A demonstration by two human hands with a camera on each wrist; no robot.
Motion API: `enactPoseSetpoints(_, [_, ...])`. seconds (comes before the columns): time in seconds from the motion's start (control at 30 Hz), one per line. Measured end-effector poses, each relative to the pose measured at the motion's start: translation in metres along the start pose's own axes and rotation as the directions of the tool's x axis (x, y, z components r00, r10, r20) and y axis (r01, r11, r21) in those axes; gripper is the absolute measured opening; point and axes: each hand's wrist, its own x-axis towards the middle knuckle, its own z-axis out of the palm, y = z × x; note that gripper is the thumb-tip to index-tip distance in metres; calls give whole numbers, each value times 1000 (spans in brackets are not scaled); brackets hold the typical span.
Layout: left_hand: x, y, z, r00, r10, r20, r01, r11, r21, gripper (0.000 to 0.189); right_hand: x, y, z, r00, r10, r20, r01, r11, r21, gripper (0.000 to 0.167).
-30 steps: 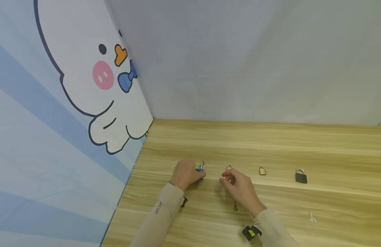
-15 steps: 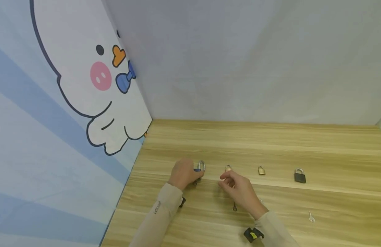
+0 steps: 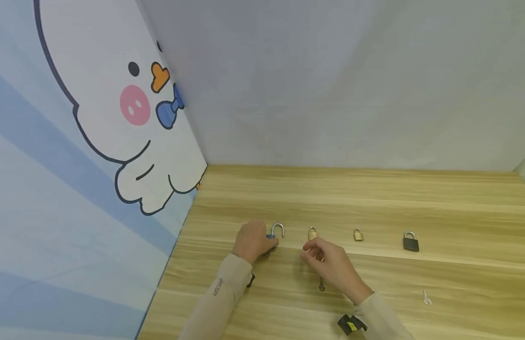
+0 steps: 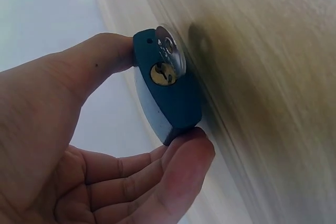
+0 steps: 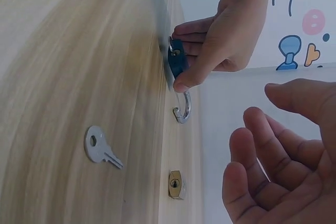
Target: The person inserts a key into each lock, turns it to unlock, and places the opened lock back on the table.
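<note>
My left hand [image 3: 250, 240] pinches a blue padlock [image 4: 178, 100] between thumb and fingers. Its silver shackle [image 5: 186, 111] stands released, one end out of the body. A silver key [image 4: 172, 51] sits at the brass keyhole on the padlock's underside. To the right of it my right hand [image 3: 328, 259] hovers over the wooden table, fingers loosely bent and holding nothing. Just beyond those fingertips lies a brass padlock [image 3: 313, 232], partly covered by the hand in the head view. Nearer the body, a key [image 5: 100, 145] lies on the table by the right hand.
Farther right on the table [image 3: 466, 212] are a small brass padlock [image 3: 358, 235] and a black padlock [image 3: 410, 243], both with their shackles down. A silver key [image 3: 427, 298] lies nearer the front. A cartoon-printed wall [image 3: 92, 189] borders the left side.
The blue padlock has turned in my left hand, so its released shackle shows as a wide hook instead of edge-on. My right hand has barely moved. The head view has shifted slightly.
</note>
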Motion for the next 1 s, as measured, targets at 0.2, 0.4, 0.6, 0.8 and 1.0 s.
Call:
enactPoseSetpoints(0.2, [0, -2, 4, 1000, 1, -17, -1, 1000, 28, 42, -2, -1, -1, 1000, -7, 4, 7, 1000, 1, 15])
enactPoseSetpoints(0.4, [-3, -3, 8, 1000, 15, -11, -15, 999, 44, 47, -4, 2, -4, 1000, 28, 7, -28, 1000, 4, 16])
enactPoseSetpoints(0.6, [-7, -1, 6, 999, 23, -39, -21, 998, 52, 52, -6, 6, -8, 999, 36, -3, -36, 999, 13, 18])
enactPoseSetpoints(0.8, [-7, 5, 0, 999, 15, -42, -11, 995, 97, 57, -10, 9, -13, 1000, 22, -22, -22, 1000, -8, 17])
enactPoseSetpoints(1.0, [-5, 16, -2, 997, 63, -53, -56, 990, 133, 60, -15, 15, -20, 1000, 6, -29, -6, 1000, -12, 19])
